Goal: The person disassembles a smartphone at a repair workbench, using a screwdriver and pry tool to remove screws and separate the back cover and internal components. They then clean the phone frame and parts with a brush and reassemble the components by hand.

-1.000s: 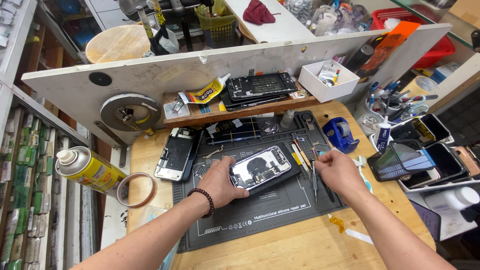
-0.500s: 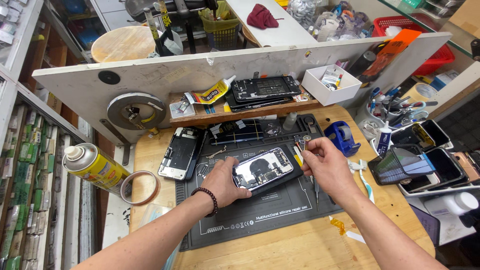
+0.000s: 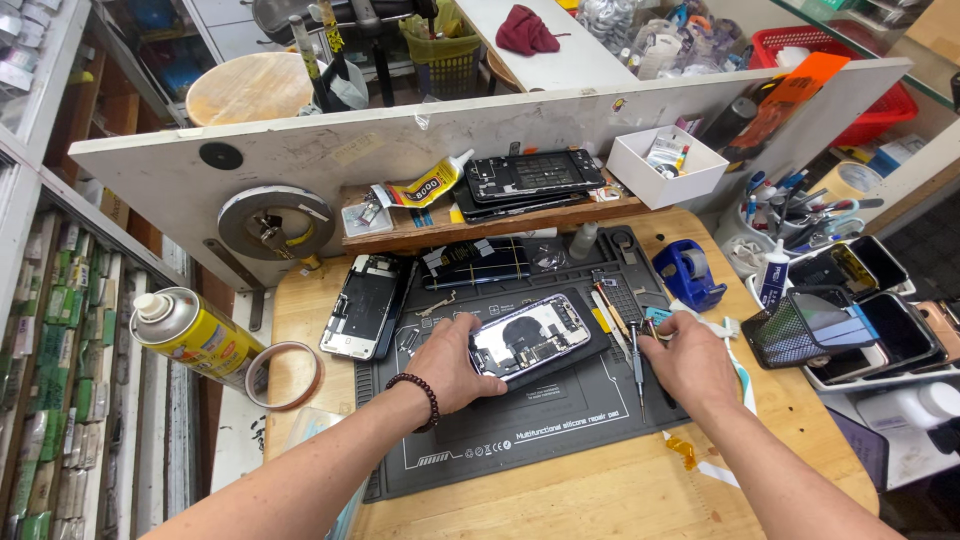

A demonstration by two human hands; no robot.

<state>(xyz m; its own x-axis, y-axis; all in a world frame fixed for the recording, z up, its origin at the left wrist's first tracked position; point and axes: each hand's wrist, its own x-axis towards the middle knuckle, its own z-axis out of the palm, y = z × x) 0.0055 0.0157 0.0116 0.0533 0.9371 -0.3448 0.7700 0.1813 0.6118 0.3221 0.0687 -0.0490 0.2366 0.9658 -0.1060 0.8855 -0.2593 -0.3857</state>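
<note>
An opened phone (image 3: 528, 338), back cover off and internals exposed, is held at its left edge by the left hand (image 3: 450, 362). The fingers (image 3: 478, 330) are curled around that edge, thumb on the near side, so the body is pinned and tipped slightly up on the dark silicone repair mat (image 3: 520, 440), likely to steady it and angle the internals toward the eye.

The right hand (image 3: 688, 360) is placed just right of the phone, over a row of screwdrivers (image 3: 636, 352) laid on the mat. Its fingers are bent down onto the tool handles; whether one is actually pinched cannot be told, as the fingertips are hidden by the hand itself. Tools are kept on the mat's right side, presumably within reach of that hand.

A second phone body (image 3: 364, 304) is parked flat at the mat's upper left, apart from the worked one. A dark screen panel (image 3: 487, 262) is laid at the mat's top edge. On the wooden shelf (image 3: 480, 222) behind are a glue tube (image 3: 428, 186) and a stack of phone parts (image 3: 530, 178), off the work area. A yellow spray can (image 3: 192, 332) and a tape ring (image 3: 284, 374) sit at the left, a blue tape dispenser (image 3: 688, 272) at the right.
</note>
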